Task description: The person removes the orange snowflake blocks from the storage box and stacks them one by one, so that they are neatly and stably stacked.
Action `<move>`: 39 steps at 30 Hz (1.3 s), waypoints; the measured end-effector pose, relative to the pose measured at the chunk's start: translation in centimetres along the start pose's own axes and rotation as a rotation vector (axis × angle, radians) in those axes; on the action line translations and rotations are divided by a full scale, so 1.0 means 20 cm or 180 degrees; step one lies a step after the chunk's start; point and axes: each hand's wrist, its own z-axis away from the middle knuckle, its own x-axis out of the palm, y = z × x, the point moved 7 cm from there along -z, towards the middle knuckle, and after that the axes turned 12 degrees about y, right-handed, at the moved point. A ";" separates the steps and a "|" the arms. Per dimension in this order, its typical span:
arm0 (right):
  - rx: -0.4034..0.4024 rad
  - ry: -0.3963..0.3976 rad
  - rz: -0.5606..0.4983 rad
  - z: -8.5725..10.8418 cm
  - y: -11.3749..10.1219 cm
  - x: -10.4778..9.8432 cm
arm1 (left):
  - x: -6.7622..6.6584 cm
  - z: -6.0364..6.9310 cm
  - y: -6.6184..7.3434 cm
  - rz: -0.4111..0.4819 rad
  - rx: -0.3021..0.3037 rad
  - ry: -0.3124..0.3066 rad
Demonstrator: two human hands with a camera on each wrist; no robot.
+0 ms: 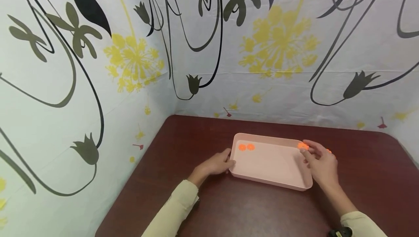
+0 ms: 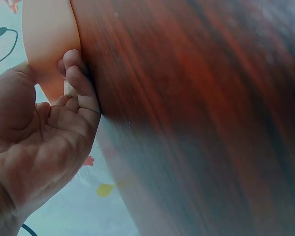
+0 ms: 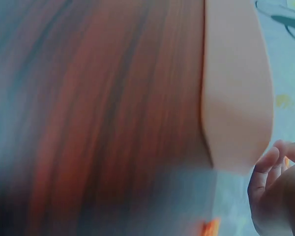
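Observation:
A shallow pink tray (image 1: 270, 164) lies on the table. My left hand (image 1: 214, 163) grips its left end, thumb over the rim and fingers against the outer wall; the left wrist view shows these fingers curled at the tray's wall (image 2: 51, 34). Over the tray's far right corner, my right hand (image 1: 324, 166) pinches a small orange scalloped disc (image 1: 303, 145) between thumb and fingers. Only a sliver of that disc (image 3: 286, 161) appears in the right wrist view. Two similar orange discs (image 1: 250, 147) sit side by side inside the tray's far left corner.
Another orange piece (image 1: 328, 151) shows just beyond the right hand, mostly hidden by it. The dark reddish-brown table (image 1: 248, 208) meets cloth-covered walls (image 1: 209, 59) with a plant print at the back and left.

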 end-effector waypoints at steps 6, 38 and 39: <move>0.0279 0.0139 0.0090 -0.07 0.14 -0.10 | 0.00 0.00 0.01 -0.0012 -0.0015 -0.0014; 0.1095 -0.0450 0.0690 -0.29 0.36 -0.20 | 0.00 0.00 -0.01 0.0095 -0.0105 0.0067; 0.1101 -0.0459 0.0710 -0.29 0.37 -0.20 | 0.00 0.01 -0.01 0.0110 -0.0104 0.0064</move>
